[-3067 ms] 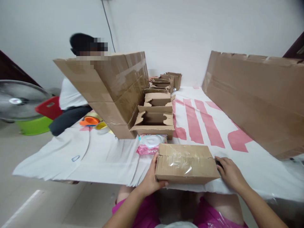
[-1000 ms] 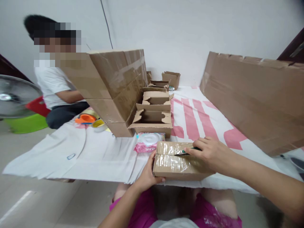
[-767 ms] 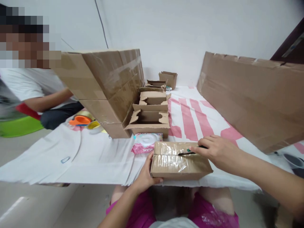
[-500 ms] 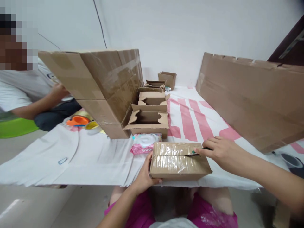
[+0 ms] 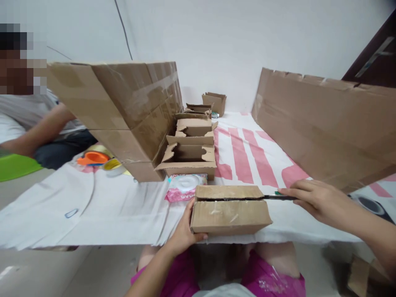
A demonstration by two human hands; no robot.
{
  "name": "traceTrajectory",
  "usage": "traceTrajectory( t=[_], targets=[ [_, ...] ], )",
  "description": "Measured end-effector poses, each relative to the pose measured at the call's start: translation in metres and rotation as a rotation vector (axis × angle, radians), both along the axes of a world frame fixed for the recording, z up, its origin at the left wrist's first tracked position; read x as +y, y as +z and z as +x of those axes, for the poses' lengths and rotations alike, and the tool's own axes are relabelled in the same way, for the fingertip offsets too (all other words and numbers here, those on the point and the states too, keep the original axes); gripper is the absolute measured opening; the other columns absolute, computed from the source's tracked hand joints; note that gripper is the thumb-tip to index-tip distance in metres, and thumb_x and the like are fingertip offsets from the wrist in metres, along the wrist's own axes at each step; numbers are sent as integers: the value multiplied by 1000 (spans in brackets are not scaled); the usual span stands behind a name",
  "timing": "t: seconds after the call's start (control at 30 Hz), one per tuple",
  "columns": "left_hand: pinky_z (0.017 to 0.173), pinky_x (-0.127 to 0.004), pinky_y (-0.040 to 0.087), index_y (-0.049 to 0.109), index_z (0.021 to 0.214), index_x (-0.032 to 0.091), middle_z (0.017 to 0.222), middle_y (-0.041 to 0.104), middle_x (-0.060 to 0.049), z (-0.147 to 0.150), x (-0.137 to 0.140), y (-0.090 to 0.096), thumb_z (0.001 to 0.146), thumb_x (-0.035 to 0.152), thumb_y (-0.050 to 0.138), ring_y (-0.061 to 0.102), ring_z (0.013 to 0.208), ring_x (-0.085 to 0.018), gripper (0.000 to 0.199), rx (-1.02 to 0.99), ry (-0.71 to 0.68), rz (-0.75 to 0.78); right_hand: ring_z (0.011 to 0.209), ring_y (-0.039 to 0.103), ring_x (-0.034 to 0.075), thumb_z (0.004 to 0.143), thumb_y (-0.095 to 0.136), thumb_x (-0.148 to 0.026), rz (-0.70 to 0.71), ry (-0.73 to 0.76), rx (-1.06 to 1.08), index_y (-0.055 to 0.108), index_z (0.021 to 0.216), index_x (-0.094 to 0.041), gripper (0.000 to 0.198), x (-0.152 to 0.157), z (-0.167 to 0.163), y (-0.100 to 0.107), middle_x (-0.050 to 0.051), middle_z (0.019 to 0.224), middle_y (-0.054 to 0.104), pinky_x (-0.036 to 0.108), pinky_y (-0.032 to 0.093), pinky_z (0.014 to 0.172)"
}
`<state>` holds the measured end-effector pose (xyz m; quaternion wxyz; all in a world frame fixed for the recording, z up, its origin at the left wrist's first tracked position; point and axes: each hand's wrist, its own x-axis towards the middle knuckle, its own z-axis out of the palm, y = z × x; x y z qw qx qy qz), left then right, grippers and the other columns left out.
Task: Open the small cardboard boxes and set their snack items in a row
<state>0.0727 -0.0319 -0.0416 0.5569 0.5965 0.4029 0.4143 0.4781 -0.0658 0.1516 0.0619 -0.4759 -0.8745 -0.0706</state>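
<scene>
A taped cardboard box (image 5: 230, 215) sits at the near table edge, with a dark slit running along its top seam. My left hand (image 5: 185, 229) grips its left end, thumb along the lower front and fingers around the side. In my right hand (image 5: 312, 200) is a thin utility knife (image 5: 278, 196) with a green part. Its tip meets the right end of the slit. Just behind the box lies a pink pack of wipes (image 5: 186, 185).
Several open cardboard boxes (image 5: 191, 153) line up beside a tall cardboard stack (image 5: 139, 107) on the left. A large cardboard panel (image 5: 321, 128) stands at right. Tape rolls (image 5: 93, 157) lie left, another roll (image 5: 369, 204) right. A person (image 5: 40, 123) sits at far left.
My right hand and the knife have moved right, from over the box top to beyond its right end. The seam is now slit open along its length. My left hand keeps its hold.
</scene>
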Motion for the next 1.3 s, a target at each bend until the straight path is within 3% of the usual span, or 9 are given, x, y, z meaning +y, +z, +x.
traceTrajectory(
  t=[0.1,0.23,0.33,0.43,0.63,0.8,0.97,1.13,1.3],
  targets=[
    [114,-58,27,24,147,23,136,48,-16,0,0,0,50,53,88,40,134,-40,120,9,-3,8,98,67,25,95,46,-29,-46,-146,132,59,128,-28,35,5,28,-25,8,114,68,38,54,79],
    [114,-58,27,21,149,22,139,47,-17,0,0,0,52,55,87,39,135,-40,122,9,-14,35,100,69,27,89,51,-31,-104,-306,250,62,121,-21,35,10,50,-84,10,117,70,40,57,81],
    [115,-57,25,21,149,22,141,45,-17,0,0,1,52,54,87,38,135,-40,122,9,-10,49,99,70,26,86,50,-21,-169,-303,247,63,116,-21,33,6,47,-124,10,115,71,39,58,82],
    [115,-57,25,21,149,23,145,41,-17,1,0,2,52,53,88,37,136,-40,121,-11,-19,57,97,70,25,83,51,-14,-166,-293,191,64,113,-19,34,3,39,-142,11,110,72,40,58,82],
    [117,-56,22,21,150,23,150,36,-17,-2,1,-4,52,50,89,35,138,-40,122,6,-25,86,108,65,29,91,53,-34,-28,-268,280,64,116,-19,30,7,13,-113,15,118,67,48,55,91],
    [118,-54,18,20,150,23,153,31,-17,-3,2,-12,50,49,90,31,141,-39,125,-23,-14,115,104,67,25,96,47,-44,-189,-245,609,61,119,-25,33,-3,-36,-69,10,116,69,38,58,86],
    [119,-54,16,16,152,24,157,24,-17,-2,2,-12,44,41,94,25,144,-38,133,-45,-5,121,91,71,24,95,47,-48,-296,-177,759,67,112,-28,33,-16,-55,-48,7,101,73,32,61,75],
    [119,-53,18,13,152,27,157,25,-16,-1,0,-9,50,28,92,27,144,-36,130,-12,-9,149,72,69,24,95,45,-45,-572,45,572,73,94,-28,32,-23,-70,-35,7,81,70,34,60,60],
    [120,-53,18,14,152,27,157,25,-16,-2,-1,-10,51,26,91,27,144,-36,127,-6,-2,172,67,64,20,92,55,-34,-449,64,351,67,89,-25,15,-28,-98,-35,4,75,65,31,54,57]
  ],
)
